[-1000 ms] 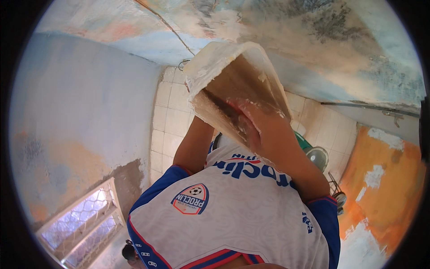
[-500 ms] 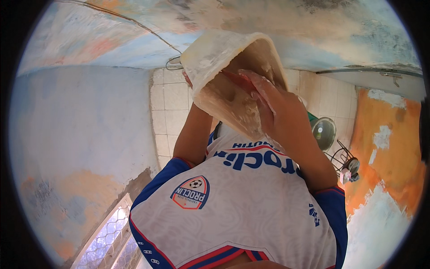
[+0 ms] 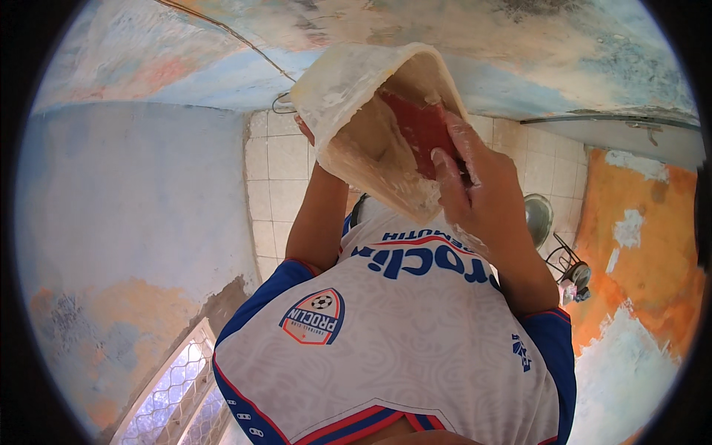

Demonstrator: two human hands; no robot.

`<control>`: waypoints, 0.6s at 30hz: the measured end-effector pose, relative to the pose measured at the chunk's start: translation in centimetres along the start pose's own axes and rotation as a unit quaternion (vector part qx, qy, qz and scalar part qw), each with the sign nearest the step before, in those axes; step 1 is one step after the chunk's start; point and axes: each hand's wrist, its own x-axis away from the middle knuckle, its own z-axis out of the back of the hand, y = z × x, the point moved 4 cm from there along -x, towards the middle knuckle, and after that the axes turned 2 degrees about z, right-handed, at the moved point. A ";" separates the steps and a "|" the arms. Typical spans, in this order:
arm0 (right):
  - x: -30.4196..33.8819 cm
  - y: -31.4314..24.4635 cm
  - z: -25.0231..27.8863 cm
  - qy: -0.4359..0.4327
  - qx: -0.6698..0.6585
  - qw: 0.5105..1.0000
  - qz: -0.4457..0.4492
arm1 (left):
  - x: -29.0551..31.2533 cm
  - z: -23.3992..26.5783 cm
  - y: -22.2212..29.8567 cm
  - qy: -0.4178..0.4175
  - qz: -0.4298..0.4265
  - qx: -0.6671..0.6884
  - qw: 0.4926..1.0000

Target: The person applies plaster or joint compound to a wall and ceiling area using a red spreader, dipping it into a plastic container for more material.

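Note:
A whitish plastic tub (image 3: 337,85), smeared with dried paste, is held up in front of my chest, its mouth tilted toward me and to the right. My left hand (image 3: 305,130) grips it from its left side; most of the fingers are behind the tub. In my right hand (image 3: 482,178) is a flat red scraper (image 3: 419,130), pinched between thumb and fingers, its blade inside the tub. Beige paste (image 3: 363,144) coats the inner walls. White smears mark my right fingers.
Close ahead is a patchy painted wall (image 3: 519,67), with a cable (image 3: 230,31) running along it. Right of me, a round dish-like object (image 3: 539,219) and a black wire-framed item (image 3: 569,267) stand near the tiled floor (image 3: 285,159). A meshed window (image 3: 174,378) is at lower left.
The red scraper has turned so its broad face shows, and my right hand has shifted slightly right and down. The tub has moved a little up and left.

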 end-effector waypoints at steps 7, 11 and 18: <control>-0.2 0.2 -1.2 -0.033 -0.079 0.996 -0.038 | -0.1 0.4 0.2 0.023 -0.015 0.003 1.000; 0.1 -0.3 -0.6 0.001 -0.070 0.998 0.003 | 0.1 0.3 0.1 0.035 -0.023 0.002 0.999; -0.2 -1.5 0.1 -0.015 -0.054 0.995 0.085 | 0.1 0.3 0.5 0.050 -0.030 0.004 0.998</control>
